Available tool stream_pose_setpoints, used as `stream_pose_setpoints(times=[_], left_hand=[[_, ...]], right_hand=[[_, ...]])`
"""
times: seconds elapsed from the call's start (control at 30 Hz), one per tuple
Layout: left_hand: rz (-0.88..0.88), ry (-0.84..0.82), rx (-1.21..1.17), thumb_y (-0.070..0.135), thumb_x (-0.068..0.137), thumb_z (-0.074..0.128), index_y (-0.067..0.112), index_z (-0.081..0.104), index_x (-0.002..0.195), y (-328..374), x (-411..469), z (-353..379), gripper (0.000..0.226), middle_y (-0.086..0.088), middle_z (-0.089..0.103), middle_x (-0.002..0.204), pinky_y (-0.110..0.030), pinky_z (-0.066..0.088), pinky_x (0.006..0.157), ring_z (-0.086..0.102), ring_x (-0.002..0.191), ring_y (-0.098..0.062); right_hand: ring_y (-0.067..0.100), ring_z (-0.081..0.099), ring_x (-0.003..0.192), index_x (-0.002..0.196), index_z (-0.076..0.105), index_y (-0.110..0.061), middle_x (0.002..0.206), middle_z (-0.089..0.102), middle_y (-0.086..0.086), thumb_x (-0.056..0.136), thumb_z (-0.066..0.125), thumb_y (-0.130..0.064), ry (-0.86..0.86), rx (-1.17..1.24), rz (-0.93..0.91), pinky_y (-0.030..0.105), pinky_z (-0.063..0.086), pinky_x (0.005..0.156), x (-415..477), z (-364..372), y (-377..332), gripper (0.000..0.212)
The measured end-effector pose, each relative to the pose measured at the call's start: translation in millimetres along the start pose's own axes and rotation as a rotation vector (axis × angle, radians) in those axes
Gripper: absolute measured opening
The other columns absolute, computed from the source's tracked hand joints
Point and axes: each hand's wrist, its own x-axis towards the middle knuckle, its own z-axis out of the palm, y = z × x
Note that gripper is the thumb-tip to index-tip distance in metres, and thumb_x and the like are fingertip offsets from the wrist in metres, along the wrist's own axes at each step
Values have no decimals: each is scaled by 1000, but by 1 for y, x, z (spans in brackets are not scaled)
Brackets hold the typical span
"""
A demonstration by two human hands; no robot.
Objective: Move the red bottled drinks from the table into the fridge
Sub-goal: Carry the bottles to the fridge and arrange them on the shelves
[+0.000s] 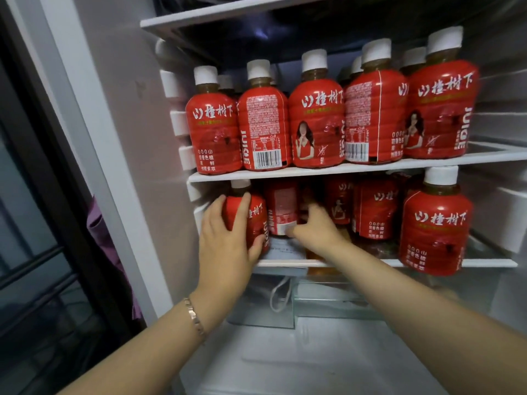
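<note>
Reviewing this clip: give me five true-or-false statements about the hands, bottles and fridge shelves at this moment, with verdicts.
1. The left hand grips a red bottle at the left end of the lower shelf. True.
2. The upper shelf holds no drinks. False: red bottles stand side by side along its front, with more behind.
3. The bottles on the upper shelf have white caps. True.
4. The right hand reaches onto the upper shelf. False: it reaches in among the bottles on the lower shelf.
5. The bracelet is on the right wrist. False: it is on the left wrist.
</note>
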Motion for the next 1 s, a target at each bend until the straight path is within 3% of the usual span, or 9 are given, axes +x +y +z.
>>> stream_pose_setpoints(times=[0.2, 0.37, 0.53, 0.67, 0.83, 0.93, 1.0], left_hand=[[55, 17, 64, 10, 70, 78, 11, 45, 136, -7, 1, 7, 74, -31, 32, 139, -56, 39, 98, 39, 126, -49], [87, -50, 23, 9, 78, 71, 13, 22, 145, -15, -1, 13, 83, -30, 4, 150, -53, 13, 104, 7, 139, -45], [108, -37, -14, 7, 79, 68, 16, 18, 146, -16, 0, 15, 84, -16, -3, 151, -55, 5, 102, -4, 140, -39], [91, 19, 10, 10, 78, 65, 13, 25, 143, -13, 0, 24, 76, -19, 6, 149, -52, -1, 105, 4, 138, -40], [37, 138, 45, 27, 71, 43, 14, 37, 131, -3, 7, 29, 61, -20, 19, 140, -50, 9, 105, 18, 130, -40], [49, 207, 64, 29, 69, 43, 15, 41, 126, -2, 8, 33, 59, -19, 23, 137, -51, 23, 104, 23, 125, -40], [62, 222, 85, 30, 70, 43, 15, 42, 126, -5, 7, 34, 58, -20, 24, 136, -55, 33, 101, 24, 124, -41]], right_hand=[[35, 56, 116, 127, 52, -7, 124, 60, 20, 80, 62, -5, -256, -14, -143, 48, 44, 101, 9, 37, -12, 48], [26, 49, 124, 136, 42, -9, 134, 52, 14, 82, 62, 0, -404, -68, -180, 38, 39, 107, 17, 30, -18, 59], [28, 51, 122, 131, 50, -7, 132, 55, 14, 94, 53, -13, -341, -179, -191, 24, 36, 94, 31, 35, -17, 37], [29, 50, 122, 132, 49, -8, 133, 54, 15, 95, 51, -17, -328, -233, -203, 26, 36, 96, 33, 39, -17, 38], [30, 49, 122, 129, 51, -8, 130, 54, 15, 94, 49, -12, -293, -342, -201, 29, 36, 99, 31, 38, -14, 35], [33, 29, 137, 146, 28, -13, 150, 26, 17, 93, 48, -10, -121, -588, -179, 39, 30, 110, 39, 31, -7, 57], [36, 8, 144, 150, 17, -14, 156, 5, 18, 94, 46, -13, -20, -740, -159, 44, 14, 116, 51, 25, -5, 63]])
